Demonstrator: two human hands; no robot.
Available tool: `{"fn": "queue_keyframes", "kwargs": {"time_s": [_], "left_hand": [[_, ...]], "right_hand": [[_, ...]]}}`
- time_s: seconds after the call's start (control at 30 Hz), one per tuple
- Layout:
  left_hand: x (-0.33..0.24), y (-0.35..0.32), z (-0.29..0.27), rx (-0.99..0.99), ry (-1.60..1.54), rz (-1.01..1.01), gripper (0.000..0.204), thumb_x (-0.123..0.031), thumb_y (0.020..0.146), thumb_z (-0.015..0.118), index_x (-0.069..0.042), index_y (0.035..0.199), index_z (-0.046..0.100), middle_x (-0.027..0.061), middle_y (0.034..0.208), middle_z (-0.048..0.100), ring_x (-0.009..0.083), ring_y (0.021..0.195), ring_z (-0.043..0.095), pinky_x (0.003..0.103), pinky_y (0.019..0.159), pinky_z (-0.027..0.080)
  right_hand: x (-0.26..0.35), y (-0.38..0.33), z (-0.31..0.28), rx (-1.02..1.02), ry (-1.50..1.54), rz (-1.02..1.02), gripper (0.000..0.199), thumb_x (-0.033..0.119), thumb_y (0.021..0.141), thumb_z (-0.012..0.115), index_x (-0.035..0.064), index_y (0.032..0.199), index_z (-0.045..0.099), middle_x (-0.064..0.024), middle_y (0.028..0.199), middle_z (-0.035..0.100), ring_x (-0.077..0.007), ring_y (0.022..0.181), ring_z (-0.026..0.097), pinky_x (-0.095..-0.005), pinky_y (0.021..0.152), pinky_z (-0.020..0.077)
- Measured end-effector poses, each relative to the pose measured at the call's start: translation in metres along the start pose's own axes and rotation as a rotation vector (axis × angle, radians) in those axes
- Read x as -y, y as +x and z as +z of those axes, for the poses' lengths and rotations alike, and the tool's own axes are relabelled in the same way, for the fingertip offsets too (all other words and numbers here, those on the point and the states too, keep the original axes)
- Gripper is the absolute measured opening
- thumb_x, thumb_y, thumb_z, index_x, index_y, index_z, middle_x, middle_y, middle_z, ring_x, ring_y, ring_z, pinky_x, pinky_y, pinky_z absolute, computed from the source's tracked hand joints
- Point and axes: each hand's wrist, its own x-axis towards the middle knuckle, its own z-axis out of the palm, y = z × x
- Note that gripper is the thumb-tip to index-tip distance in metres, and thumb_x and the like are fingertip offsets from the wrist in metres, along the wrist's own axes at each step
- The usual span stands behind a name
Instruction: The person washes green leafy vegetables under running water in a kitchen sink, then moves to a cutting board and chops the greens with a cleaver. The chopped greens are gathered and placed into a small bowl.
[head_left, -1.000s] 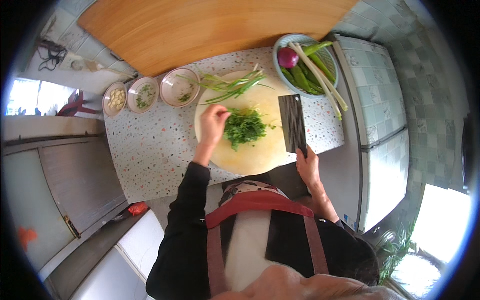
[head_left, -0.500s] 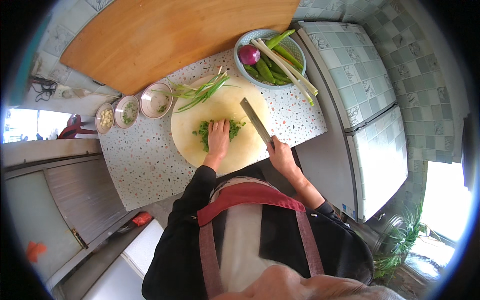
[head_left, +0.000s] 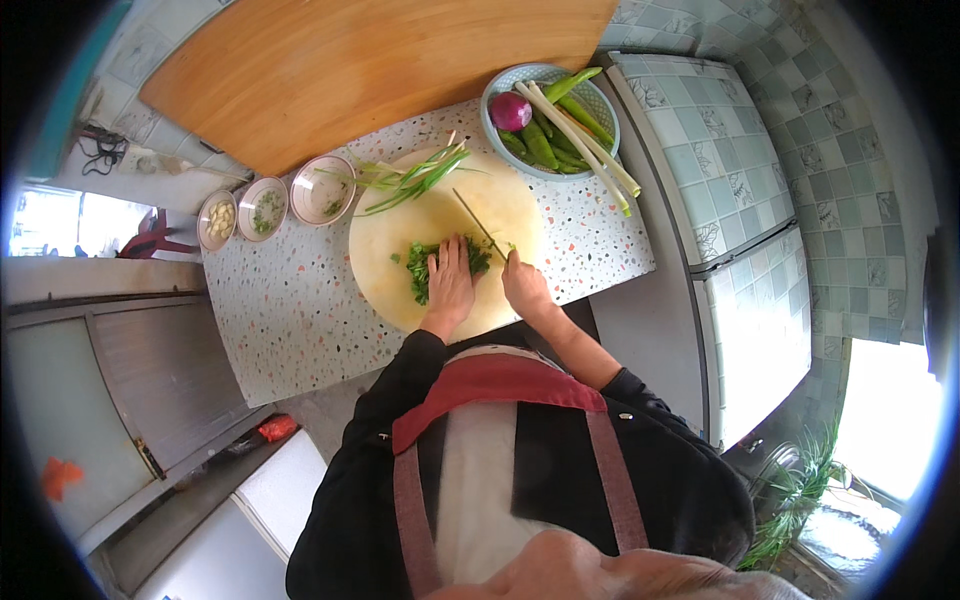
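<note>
A round pale cutting board (head_left: 385,285) lies at the front of the speckled counter. On it, my left hand (head_left: 453,285) presses its fingers down over a pile of chopped leafy green herbs (head_left: 420,272), holding them against the wood. In my right hand (head_left: 527,287) is the handle of a kitchen knife (head_left: 476,219). Its blade stands nearly edge-on to the view, just right of the herbs and pointing up and left over the board. Whether the edge touches the herbs is hard to tell. Green scallion stalks (head_left: 425,180) rest across the board's far left rim.
Three small bowls stand in a row left of the board: one with scallion bits (head_left: 322,205), one with chopped greens (head_left: 265,223), one with garlic cloves (head_left: 219,236). Behind right is a plastic basket (head_left: 603,93) with green peppers, a purple onion (head_left: 511,111) and scallions. A refrigerator (head_left: 735,290) borders the right.
My right hand has brought the knife leftward from beside the board to over it, close to the herbs. My left hand stays on the pile, slightly shifted. The whole view has moved a little.
</note>
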Motion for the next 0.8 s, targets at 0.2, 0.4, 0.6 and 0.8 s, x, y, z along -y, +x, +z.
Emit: {"fn": "queue_keyframes", "kwargs": {"time_s": [0.2,0.4,0.6,0.8], "left_hand": [[0.014,-0.003,0.015,-0.002,0.150,-0.014,0.069,-0.036,0.091,0.065,-0.001,0.147,0.043,0.0140,0.148,0.043,0.0313,0.132,0.043,0.048,0.105,0.035],[0.006,0.003,0.012,-0.122,0.098,-0.001,0.064,-0.030,0.087,0.070,-0.001,0.140,0.050,0.0109,0.141,0.050,0.0291,0.124,0.048,0.046,0.101,0.038],[0.018,-0.002,0.007,-0.081,-0.036,-0.002,0.061,-0.027,0.083,0.074,-0.002,0.135,0.056,0.0100,0.138,0.053,0.0289,0.121,0.050,0.045,0.101,0.040],[0.017,0.002,0.008,-0.195,-0.083,0.021,0.062,-0.026,0.080,0.076,-0.001,0.134,0.057,0.0114,0.129,0.059,0.0301,0.120,0.051,0.046,0.099,0.040]], "right_hand": [[0.027,-0.004,-0.048,0.022,0.060,-0.102,0.018,0.013,0.097,0.049,-0.0042,0.103,0.048,-0.0295,0.071,0.064,-0.0492,0.069,0.065,-0.0576,0.064,0.0529],[0.017,-0.001,-0.006,0.039,-0.030,-0.019,0.023,0.016,0.099,0.048,-0.0064,0.104,0.048,-0.0302,0.073,0.065,-0.0510,0.070,0.064,-0.0585,0.064,0.0522],[0.024,-0.003,-0.026,0.069,0.070,-0.072,0.024,0.015,0.099,0.049,-0.0065,0.108,0.049,-0.0317,0.073,0.064,-0.0502,0.072,0.064,-0.0587,0.064,0.0511],[0.032,-0.002,-0.001,0.062,-0.010,-0.018,0.021,0.018,0.099,0.051,-0.0027,0.099,0.047,-0.0312,0.071,0.063,-0.0513,0.070,0.063,-0.0596,0.064,0.0509]]}}
